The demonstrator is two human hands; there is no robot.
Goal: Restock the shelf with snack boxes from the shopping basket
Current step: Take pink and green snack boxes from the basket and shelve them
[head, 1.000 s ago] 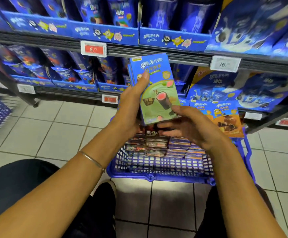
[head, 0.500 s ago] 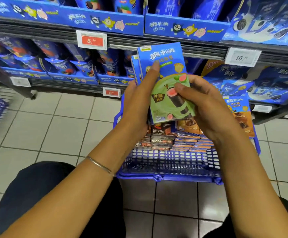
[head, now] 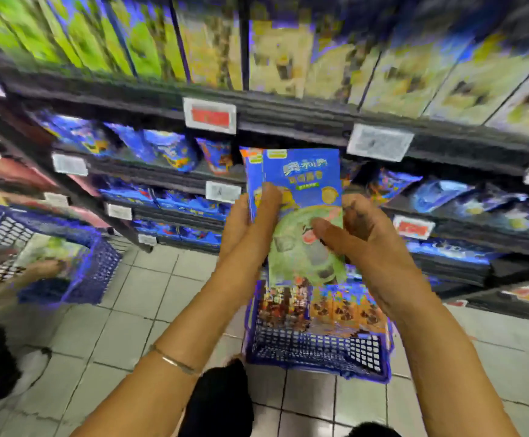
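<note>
I hold a small stack of blue-and-green snack boxes [head: 304, 197] upright in front of the shelves, between both hands. My left hand [head: 250, 225] grips the stack's left side with fingers on its front. My right hand [head: 361, 234] grips the right side, thumb across the front. Below the boxes sits the blue shopping basket [head: 317, 354] on the floor, with several brown and orange snack boxes [head: 320, 307] packed inside. The upper shelf [head: 288, 111] carries tall green and yellow boxes; the frame is blurred.
Lower shelves [head: 168, 175] hold blue snack bags, with price tags [head: 209, 115] on the rails. A second blue basket [head: 77, 263] stands at the left, where another person's arm [head: 20, 275] reaches in. Pale floor tiles [head: 137, 298] lie between the baskets.
My view has swung upward, bringing higher shelves and the left basket into sight. Both hands have lifted the box stack higher above the basket, still holding it.
</note>
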